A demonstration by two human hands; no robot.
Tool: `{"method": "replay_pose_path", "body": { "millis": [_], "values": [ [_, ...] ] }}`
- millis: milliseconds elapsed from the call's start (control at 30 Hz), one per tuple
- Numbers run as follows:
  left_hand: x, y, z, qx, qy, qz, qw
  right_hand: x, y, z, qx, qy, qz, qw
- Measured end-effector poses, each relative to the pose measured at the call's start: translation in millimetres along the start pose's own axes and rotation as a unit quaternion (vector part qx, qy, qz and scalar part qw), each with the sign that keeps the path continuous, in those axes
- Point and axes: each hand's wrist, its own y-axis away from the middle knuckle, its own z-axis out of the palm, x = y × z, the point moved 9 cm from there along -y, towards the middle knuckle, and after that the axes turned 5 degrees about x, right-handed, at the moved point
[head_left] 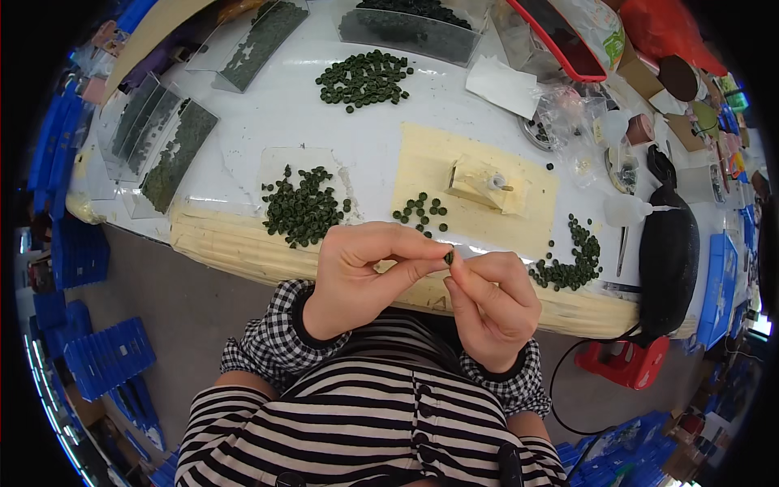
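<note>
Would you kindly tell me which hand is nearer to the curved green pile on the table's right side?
Right. The right hand is just left of the curved green pile; the left hand is farther left, beyond the right hand.

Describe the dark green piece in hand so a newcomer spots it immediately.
Find the white table, then the left hand and right hand meeting at its near edge. The dark green piece sits between their fingers. Similar round pieces lie in piles; this one is held up.
</note>
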Motion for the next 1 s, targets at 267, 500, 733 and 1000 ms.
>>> {"method": "replay_pose_path", "body": {
  "millis": [267,500,733,1000],
  "values": [
    [-14,4,-1,-0.008,0.104,-0.09,0.99,-5,2,1,-0.001,0.034,-0.03,0.999],
    [-13,4,-1,0.003,0.087,-0.074,0.993,-4,2,1,0.007,0.029,-0.017,0.999],
    [-11,5,0,0.004,0.089,-0.074,0.993,-5,2,0,0.009,0.026,-0.015,0.999],
    [-11,5,-1,0.005,0.096,-0.077,0.992,-6,0,1,0.0,0.027,-0.021,0.999]
  ]
}}
